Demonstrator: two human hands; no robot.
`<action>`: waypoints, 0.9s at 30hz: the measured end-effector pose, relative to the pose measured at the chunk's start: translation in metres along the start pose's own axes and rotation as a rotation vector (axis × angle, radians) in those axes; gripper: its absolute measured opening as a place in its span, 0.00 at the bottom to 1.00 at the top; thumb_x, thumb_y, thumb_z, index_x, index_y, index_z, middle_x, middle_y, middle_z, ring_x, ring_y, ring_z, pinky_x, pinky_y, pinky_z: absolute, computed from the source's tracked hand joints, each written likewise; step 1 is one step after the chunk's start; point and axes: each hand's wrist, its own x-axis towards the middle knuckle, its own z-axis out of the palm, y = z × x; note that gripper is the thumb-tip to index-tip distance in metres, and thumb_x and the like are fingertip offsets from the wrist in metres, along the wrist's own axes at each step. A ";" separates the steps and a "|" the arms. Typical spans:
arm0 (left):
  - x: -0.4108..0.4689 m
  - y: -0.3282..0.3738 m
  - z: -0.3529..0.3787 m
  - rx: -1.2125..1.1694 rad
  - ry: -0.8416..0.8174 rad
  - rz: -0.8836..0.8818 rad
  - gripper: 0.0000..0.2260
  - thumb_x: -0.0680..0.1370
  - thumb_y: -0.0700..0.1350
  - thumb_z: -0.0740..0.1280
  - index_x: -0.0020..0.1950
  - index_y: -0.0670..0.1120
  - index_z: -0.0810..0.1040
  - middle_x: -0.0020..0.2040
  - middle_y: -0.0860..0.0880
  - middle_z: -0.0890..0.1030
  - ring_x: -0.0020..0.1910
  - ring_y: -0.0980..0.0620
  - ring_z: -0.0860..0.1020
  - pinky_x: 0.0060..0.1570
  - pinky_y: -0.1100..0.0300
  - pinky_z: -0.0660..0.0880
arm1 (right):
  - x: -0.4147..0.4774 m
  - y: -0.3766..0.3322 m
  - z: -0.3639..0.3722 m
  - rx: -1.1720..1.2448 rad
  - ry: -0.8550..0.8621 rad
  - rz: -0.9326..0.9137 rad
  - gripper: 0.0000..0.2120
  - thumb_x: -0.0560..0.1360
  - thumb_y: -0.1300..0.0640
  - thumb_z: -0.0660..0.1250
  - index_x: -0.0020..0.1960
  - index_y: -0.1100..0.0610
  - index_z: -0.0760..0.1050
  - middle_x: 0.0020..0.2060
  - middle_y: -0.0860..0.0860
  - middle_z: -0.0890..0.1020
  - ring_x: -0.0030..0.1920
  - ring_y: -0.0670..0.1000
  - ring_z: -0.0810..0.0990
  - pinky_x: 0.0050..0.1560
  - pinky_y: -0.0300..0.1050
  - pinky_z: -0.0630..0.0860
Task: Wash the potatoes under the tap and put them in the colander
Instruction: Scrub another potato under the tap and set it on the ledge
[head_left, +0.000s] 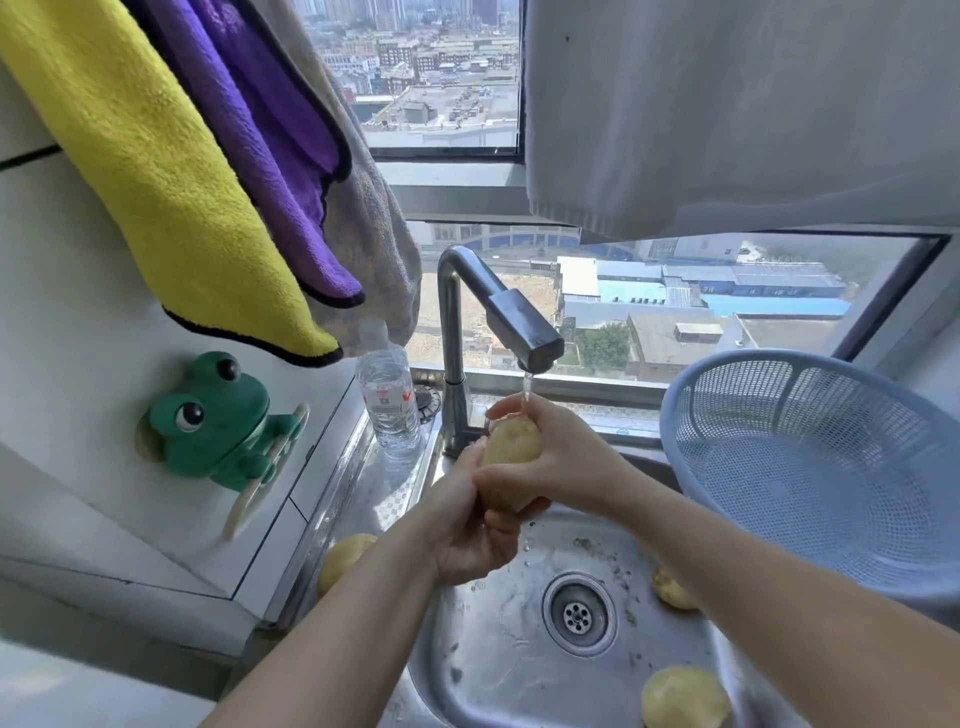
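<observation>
Held potato: a potato (509, 457) stands nearly upright between both hands, just under the spout of the tap (519, 327).
Water: a thin stream (526, 389) falls from the spout onto the top of the potato, where the right hand's fingers (506, 408) meet it.
Left hand: the left hand (467, 530) cups the potato from below, its fingers curled round the lower end.
Right hand: the right hand (556, 457) wraps the potato from the right, fingers over the top and thumb across the front, gripping it.
Colander: a pale blue colander (810, 467) sits tilted to the right of the fingers, at the right edge of the sink (493, 675).
Sink potatoes: two more (672, 587) (685, 699) lie in the basin, below and right of the fingers, beyond the drain (579, 614).
Counter potato: another one (345, 558) lies on the steel counter (363, 493), below and left of the fingers, partly hidden by the left forearm.
Bottle: a clear water bottle (388, 400) stands left of the fingers, beside the tap's stem.
Wall: a green frog holder (218, 415) is well to the left, and a yellow towel (156, 171) hangs above it.
</observation>
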 end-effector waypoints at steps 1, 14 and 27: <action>0.000 0.000 0.000 -0.006 -0.006 -0.022 0.24 0.78 0.61 0.58 0.33 0.45 0.77 0.29 0.46 0.75 0.16 0.60 0.62 0.16 0.73 0.60 | 0.001 0.003 -0.002 0.011 -0.016 -0.017 0.26 0.60 0.46 0.79 0.55 0.48 0.75 0.46 0.46 0.82 0.45 0.43 0.81 0.46 0.37 0.79; 0.006 -0.018 0.010 0.046 0.191 0.242 0.21 0.75 0.65 0.60 0.49 0.47 0.77 0.29 0.49 0.72 0.23 0.57 0.67 0.19 0.68 0.67 | 0.005 0.015 0.011 0.040 0.230 0.053 0.12 0.78 0.46 0.63 0.41 0.52 0.75 0.36 0.48 0.79 0.37 0.46 0.77 0.40 0.43 0.74; 0.006 -0.014 -0.013 -0.062 0.122 0.194 0.34 0.72 0.71 0.53 0.47 0.40 0.76 0.36 0.43 0.77 0.17 0.60 0.59 0.16 0.71 0.57 | -0.002 0.017 -0.010 0.623 -0.262 0.184 0.25 0.68 0.48 0.71 0.64 0.48 0.72 0.62 0.58 0.76 0.62 0.57 0.76 0.61 0.47 0.74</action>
